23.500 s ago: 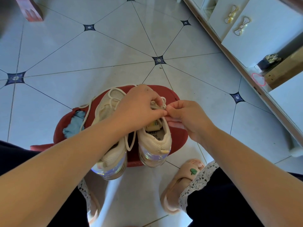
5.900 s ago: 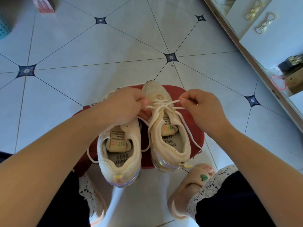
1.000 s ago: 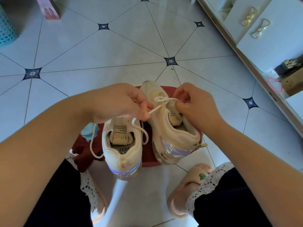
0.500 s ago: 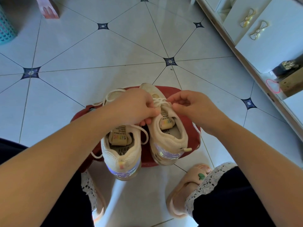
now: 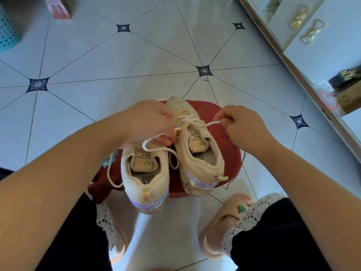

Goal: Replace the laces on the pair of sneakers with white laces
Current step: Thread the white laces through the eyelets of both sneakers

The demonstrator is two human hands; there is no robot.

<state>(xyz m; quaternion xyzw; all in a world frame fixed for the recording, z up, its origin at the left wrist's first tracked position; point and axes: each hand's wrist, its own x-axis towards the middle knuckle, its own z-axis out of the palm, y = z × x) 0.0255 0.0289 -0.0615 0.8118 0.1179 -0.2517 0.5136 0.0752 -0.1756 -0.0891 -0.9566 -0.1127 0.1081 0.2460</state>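
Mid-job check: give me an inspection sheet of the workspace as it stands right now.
Surface: red stool on tiled floor, carrying both sneakers.
Job's things: right sneaker partly laced with white lace, stretched between the hands; left sneaker has a loose lace loop hanging beside it.
Clutter: blue cloth on the stool beside the left sneaker; teal basket and pink object at the far left of the floor.
Hands: left hand pinches one lace end, right hand pinches the other.
Cables: nothing seen.
Surroundings: white cabinet with bow-shaped handles on the right; slipper on a foot.
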